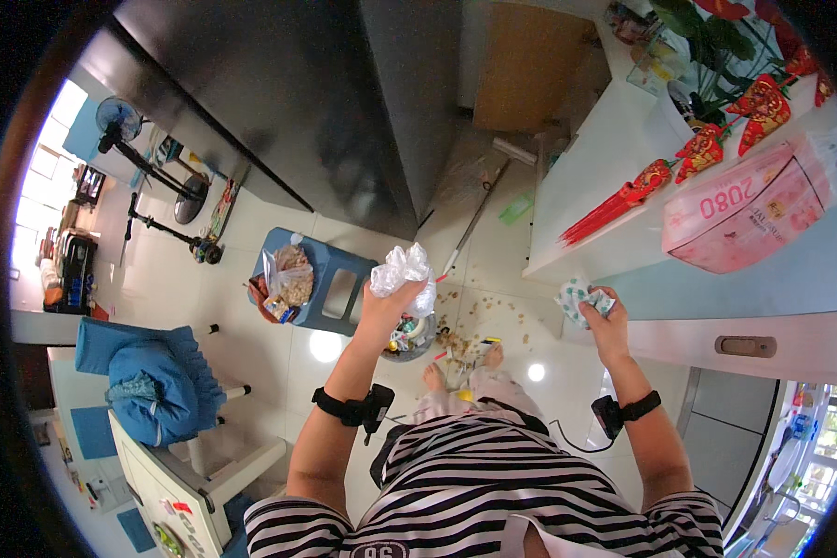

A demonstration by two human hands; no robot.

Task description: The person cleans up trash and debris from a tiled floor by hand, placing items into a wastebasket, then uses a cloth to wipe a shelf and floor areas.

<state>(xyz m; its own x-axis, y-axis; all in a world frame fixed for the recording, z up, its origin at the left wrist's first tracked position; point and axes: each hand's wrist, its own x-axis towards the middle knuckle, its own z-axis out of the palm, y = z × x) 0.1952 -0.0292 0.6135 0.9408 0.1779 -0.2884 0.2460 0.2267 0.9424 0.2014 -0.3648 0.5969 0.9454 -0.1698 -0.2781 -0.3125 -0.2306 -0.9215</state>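
Observation:
My left hand [394, 300] grips a crumpled white plastic bag [401, 272], which bulges above and beside the fingers. Below it, partly hidden by my forearm, a round bin [425, 342] on the floor holds mixed rubbish. In my right hand [605, 321] is a bunched white cloth or paper [572, 298] with a green pattern, pinched near the edge of the white cabinet. Between my hands, scattered brown bits [488, 310] lie on the tiles in front of my bare feet [434, 376].
A blue plastic stool [328, 254] carries bags of food [293, 275]. A long-handled stick [478, 216] lies on the floor beyond. On the right counter [586, 167] rest red hanging ornaments [704, 150] and a pink tissue pack [746, 209]. A blue-covered chair [153, 383] stands left.

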